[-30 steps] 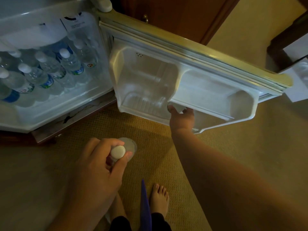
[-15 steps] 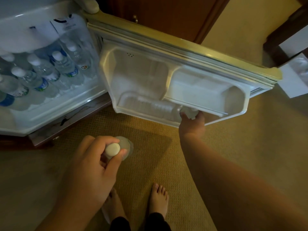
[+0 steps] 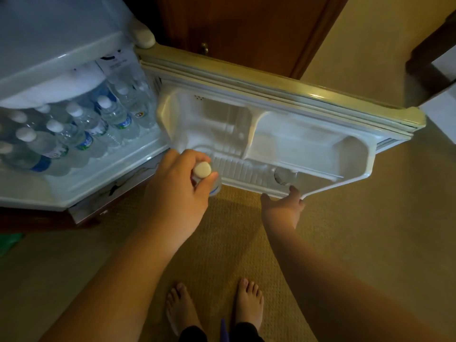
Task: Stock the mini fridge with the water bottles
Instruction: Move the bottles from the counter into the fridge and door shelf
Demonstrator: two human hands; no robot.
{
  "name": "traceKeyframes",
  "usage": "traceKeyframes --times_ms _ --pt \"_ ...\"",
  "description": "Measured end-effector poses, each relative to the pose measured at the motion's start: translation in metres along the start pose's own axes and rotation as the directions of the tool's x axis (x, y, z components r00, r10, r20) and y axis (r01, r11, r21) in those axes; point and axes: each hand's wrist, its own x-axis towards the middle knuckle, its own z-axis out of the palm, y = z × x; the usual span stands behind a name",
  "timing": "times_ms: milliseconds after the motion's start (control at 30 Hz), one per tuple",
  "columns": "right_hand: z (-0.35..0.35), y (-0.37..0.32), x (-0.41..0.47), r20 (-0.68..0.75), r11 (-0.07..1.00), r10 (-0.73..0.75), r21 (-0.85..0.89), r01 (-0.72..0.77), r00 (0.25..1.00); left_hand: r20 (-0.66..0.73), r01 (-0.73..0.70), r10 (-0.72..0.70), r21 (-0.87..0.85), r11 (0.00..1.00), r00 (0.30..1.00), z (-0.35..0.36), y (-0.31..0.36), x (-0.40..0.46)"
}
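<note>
The white mini fridge point(image 3: 61, 193) stands open at the left, its floor packed with several capped water bottles point(image 3: 84, 127). Its door point(image 3: 283, 90) swings out to the right with a low door shelf point(image 3: 246, 171). My left hand point(image 3: 177, 193) grips a clear water bottle point(image 3: 202, 170) by its white-capped neck, right at the shelf's left end. Another bottle point(image 3: 283, 176) lies in the shelf's right part. My right hand point(image 3: 283, 208) hovers just below it with fingers spread, holding nothing.
Tan carpet point(image 3: 222, 243) covers the floor, and my bare feet point(image 3: 214, 304) stand below the door. A dark wooden cabinet door point(image 3: 246, 28) rises behind the fridge door. Dark furniture with a white sheet point(image 3: 441, 77) stands at the right. Something green point(image 3: 9, 243) lies at the left edge.
My left hand has carried its bottle up from the carpet to the door shelf's left end. My right hand has let go of a bottle in the shelf and drawn back, open.
</note>
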Motion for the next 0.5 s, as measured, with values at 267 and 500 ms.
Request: traceKeyframes --times_ms 267,500 --pt "0.005 0.031 -0.033 0.147 0.997 -0.064 0.042 0.058 0.987 -0.039 0.056 -0.056 0.002 0.998 0.998 0.022 0.002 0.052" --pt "-0.007 0.058 -0.048 0.210 0.999 -0.037 0.006 0.037 0.977 0.071 0.071 -0.079 0.112 0.991 0.994 0.051 -0.006 0.093"
